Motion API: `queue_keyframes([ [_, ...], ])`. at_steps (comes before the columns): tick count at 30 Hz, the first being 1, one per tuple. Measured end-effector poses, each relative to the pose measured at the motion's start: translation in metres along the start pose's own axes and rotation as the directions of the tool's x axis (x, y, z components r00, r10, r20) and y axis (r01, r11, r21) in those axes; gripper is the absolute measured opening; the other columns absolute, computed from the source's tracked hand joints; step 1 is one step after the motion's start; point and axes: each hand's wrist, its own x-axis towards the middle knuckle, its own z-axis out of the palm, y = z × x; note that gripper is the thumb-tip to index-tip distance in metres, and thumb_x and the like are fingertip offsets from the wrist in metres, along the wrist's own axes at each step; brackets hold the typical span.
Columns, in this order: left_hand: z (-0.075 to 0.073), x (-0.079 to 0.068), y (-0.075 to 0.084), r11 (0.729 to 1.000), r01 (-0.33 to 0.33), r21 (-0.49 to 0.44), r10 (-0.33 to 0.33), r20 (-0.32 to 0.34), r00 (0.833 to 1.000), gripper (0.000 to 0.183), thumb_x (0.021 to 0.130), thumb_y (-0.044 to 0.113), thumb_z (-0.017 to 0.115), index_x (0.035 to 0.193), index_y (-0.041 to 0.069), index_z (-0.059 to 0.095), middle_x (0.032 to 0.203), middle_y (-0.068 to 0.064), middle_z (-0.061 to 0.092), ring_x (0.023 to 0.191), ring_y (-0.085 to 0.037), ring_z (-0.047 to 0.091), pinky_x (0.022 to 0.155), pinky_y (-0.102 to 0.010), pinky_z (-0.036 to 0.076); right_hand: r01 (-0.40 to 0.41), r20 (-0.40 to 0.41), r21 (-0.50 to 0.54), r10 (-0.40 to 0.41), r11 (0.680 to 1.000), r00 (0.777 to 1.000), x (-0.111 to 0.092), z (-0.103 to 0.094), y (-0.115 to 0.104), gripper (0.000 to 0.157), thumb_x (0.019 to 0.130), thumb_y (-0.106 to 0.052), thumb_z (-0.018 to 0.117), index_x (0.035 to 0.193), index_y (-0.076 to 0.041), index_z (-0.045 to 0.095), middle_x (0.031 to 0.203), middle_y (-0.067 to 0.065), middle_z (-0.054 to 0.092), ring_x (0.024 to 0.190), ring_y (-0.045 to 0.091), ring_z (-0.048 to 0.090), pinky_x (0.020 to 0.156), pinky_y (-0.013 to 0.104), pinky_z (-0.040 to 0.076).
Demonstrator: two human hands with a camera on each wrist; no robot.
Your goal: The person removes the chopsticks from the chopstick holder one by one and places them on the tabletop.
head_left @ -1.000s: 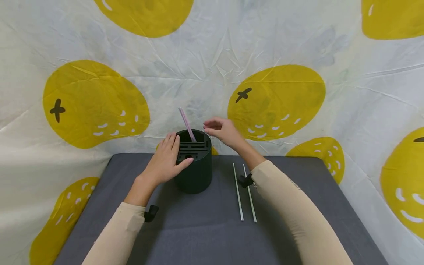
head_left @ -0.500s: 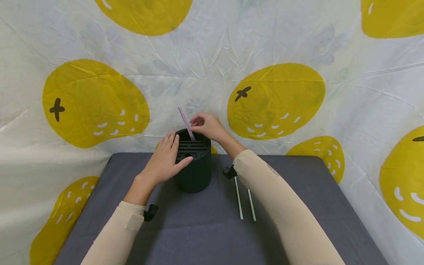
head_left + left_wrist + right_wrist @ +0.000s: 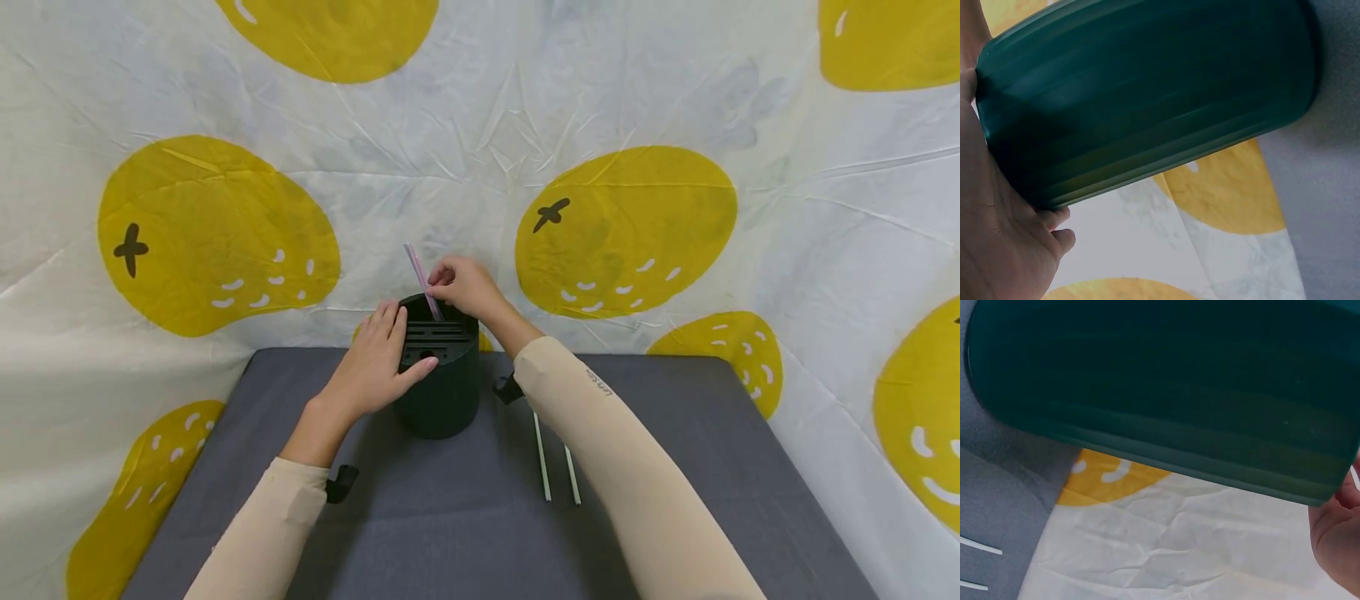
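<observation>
A dark green utensil holder (image 3: 437, 400) with a slotted black top stands upright on the grey table. My left hand (image 3: 375, 358) rests on its left rim, fingers straight and thumb stretched across the front; the left wrist view shows this hand (image 3: 1004, 219) against the holder's top edge. Slim pink-lilac chopsticks (image 3: 416, 263) lean left out of the open rear compartment, their lower ends hidden inside. My right hand (image 3: 467, 286) pinches them just above the rim with thumb and fingertips. In the right wrist view, the holder (image 3: 1166, 394) hides most of that hand (image 3: 1335, 537).
Two pale green chopsticks (image 3: 542, 458) lie side by side on the grey tabletop (image 3: 465, 517) right of the holder, partly covered by the right forearm. A white cloth with yellow fruit prints (image 3: 626, 229) hangs behind the table.
My right hand has moved left from beside the holder's rim to the pink-lilac chopsticks and now pinches them. The left hand and the holder have stayed in place.
</observation>
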Motion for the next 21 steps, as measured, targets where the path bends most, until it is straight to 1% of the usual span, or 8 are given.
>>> queue_keyframes([
  [6, 0.0000, -0.0002, 0.0004, 1.000, 0.006, -0.008, -0.006, 0.002, 1.000, 0.103, 0.087, 0.081, 0.024, 0.156, 0.005, 0.011, 0.163, -0.015, 0.006, 0.152, -0.032, 0.002, 0.120, -0.056, 0.013, 0.003, -0.017, -0.036, -0.003, 0.999, 1.000, -0.0004, 0.0021, 0.0006, 0.011, 0.090, -0.024, 0.069, 0.092, -0.014, 0.066, 0.088, 0.003, 0.067, 0.072, 0.016, 0.064, 0.065, 0.027, 0.056],
  [14, 0.0002, 0.0006, 0.0003, 1.000, 0.010, -0.010, -0.010, 0.006, 1.000, 0.103, 0.087, 0.081, 0.024, 0.156, 0.006, 0.010, 0.163, -0.015, 0.006, 0.152, -0.031, 0.001, 0.121, -0.056, 0.012, -0.004, -0.033, -0.049, 0.003, 0.999, 0.999, -0.0023, 0.0014, 0.0002, 0.009, 0.091, -0.023, 0.068, 0.091, -0.014, 0.067, 0.086, 0.003, 0.067, 0.072, 0.016, 0.064, 0.065, 0.027, 0.055],
  [18, -0.0002, 0.0005, 0.0004, 1.000, 0.012, -0.010, -0.012, 0.008, 1.000, 0.102, 0.087, 0.081, 0.024, 0.156, 0.006, 0.009, 0.163, -0.015, 0.006, 0.152, -0.031, 0.001, 0.121, -0.055, 0.012, 0.002, -0.031, -0.037, -0.004, 0.999, 1.000, -0.0047, -0.0006, -0.0010, 0.009, 0.092, -0.022, 0.068, 0.093, -0.013, 0.066, 0.087, 0.004, 0.067, 0.073, 0.016, 0.065, 0.067, 0.027, 0.056],
  [21, -0.0004, 0.0003, 0.0001, 1.000, 0.013, -0.007, -0.013, 0.005, 1.000, 0.102, 0.087, 0.081, 0.024, 0.156, 0.007, 0.009, 0.163, -0.015, 0.007, 0.152, -0.031, 0.002, 0.121, -0.056, 0.013, 0.011, -0.029, 0.000, -0.011, 1.000, 1.000, -0.0067, -0.0028, -0.0025, 0.009, 0.093, -0.020, 0.066, 0.094, -0.012, 0.065, 0.089, 0.005, 0.066, 0.078, 0.018, 0.066, 0.071, 0.027, 0.057],
])
